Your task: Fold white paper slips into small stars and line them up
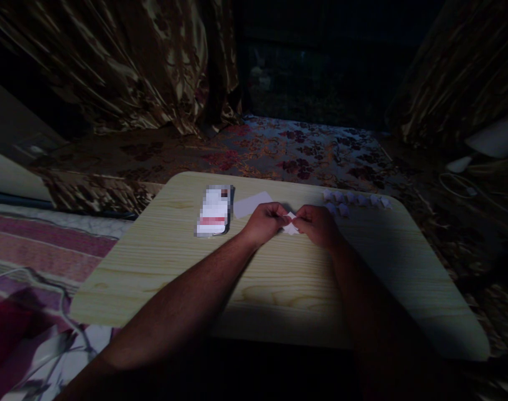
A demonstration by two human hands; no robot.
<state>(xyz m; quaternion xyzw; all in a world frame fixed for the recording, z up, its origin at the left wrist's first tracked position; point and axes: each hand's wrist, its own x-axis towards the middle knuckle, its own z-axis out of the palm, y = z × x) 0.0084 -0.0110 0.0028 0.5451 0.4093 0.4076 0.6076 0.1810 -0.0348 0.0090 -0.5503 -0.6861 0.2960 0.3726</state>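
Forearms: bare, reaching in from the near edge and meeting over the middle of the bench (162, 267).
Left hand (265, 221): fingers pinched narrow on the left side of the folded paper piece (291, 225).
Right hand (319, 223): fingers closed on the right side of the same piece.
Folded paper piece: small, white, pointed corners showing between both hands, just above the bench near its far middle.
Writing: none readable; blurred card (214, 211) white with a red band, left of the hands.
Paper slip (252, 204): plain, pale, flat between card and left hand.
Small folded shapes (356, 199): pale row near the far right edge.
Edges and room: rounded corners, wide bare wood near the camera and on both sides; patterned cloth (304, 147) beyond.
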